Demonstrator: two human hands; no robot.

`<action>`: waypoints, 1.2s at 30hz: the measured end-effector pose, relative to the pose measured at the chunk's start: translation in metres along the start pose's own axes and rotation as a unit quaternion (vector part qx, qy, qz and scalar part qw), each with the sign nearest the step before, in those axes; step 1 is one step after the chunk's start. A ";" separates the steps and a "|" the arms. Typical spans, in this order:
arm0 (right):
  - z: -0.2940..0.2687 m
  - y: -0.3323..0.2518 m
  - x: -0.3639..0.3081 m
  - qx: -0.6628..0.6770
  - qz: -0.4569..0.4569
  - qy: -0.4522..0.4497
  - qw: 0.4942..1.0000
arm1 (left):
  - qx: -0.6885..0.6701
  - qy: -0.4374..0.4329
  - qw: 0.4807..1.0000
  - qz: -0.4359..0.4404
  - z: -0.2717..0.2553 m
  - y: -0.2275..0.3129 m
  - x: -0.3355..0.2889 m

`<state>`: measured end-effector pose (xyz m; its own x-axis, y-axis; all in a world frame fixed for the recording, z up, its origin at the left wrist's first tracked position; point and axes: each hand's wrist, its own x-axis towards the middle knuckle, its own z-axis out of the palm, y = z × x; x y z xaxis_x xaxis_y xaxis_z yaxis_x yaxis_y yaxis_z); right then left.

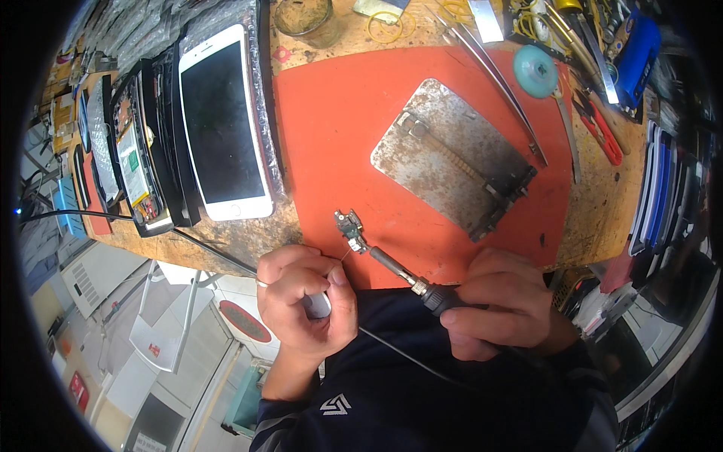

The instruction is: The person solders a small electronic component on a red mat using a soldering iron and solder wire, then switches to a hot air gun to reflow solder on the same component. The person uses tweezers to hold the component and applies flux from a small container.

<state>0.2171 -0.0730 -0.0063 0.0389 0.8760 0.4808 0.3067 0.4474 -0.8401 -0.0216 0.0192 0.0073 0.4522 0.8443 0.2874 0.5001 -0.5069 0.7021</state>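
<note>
L hand [305,301]: fingers curled round a small pale thing [318,305], thumb + index tip together at a thin wire [347,255]. R hand [497,305]: fingers wrapped on the grip of the soldering iron [399,271], iron aimed far-left. Small circuit part [349,226] is at the iron's tip end, over the near edge of the red mat [324,151], just beyond L hand. Can't tell if it's resting on the mat, held, or stuck to the tip; contact pt too small to read.

Risks, my read:
- Part slip: it's not in the metal holder [444,158], which lies far-right of it. A nudge from iron or wire could spin it or drop it off the near edge.
- Burn: L fingertips v. close to the tip end. If iron's hot (can't confirm), a small R-hand slip reaches skin.
- Overheat: tip on too long could lift pads or cook neighbouring bits.
- Excess feed: too much wire, if it's solder, could bridge contacts.
- Snag: black cable [399,352] runs near side, past L wrist; a tug could jerk a hand. Can't tell if it's the iron's.
- Stray heat: mat under the tip could scorch. White phone [218,120] is well off to the left, so low risk.
</note>
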 end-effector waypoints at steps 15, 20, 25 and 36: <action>0.001 0.000 0.003 -0.013 -0.009 -0.016 1.000 | 0.009 0.000 1.000 -0.015 0.000 0.002 0.000; 0.004 0.002 0.002 -0.021 -0.020 -0.008 1.000 | 0.017 0.018 1.000 0.000 -0.001 0.000 0.003; 0.002 0.002 0.000 -0.019 -0.022 -0.003 1.000 | 0.131 -0.007 0.991 -0.029 -0.003 0.008 0.009; 0.004 0.001 0.002 -0.026 -0.020 -0.003 0.999 | 0.164 -0.042 0.986 0.005 -0.001 0.009 0.019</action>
<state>0.2134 -0.0698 -0.0074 0.0201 0.8588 0.5120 0.3566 0.4722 -0.8061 -0.0088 0.0310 0.0203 0.5103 0.8292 0.2282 0.7016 -0.5549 0.4471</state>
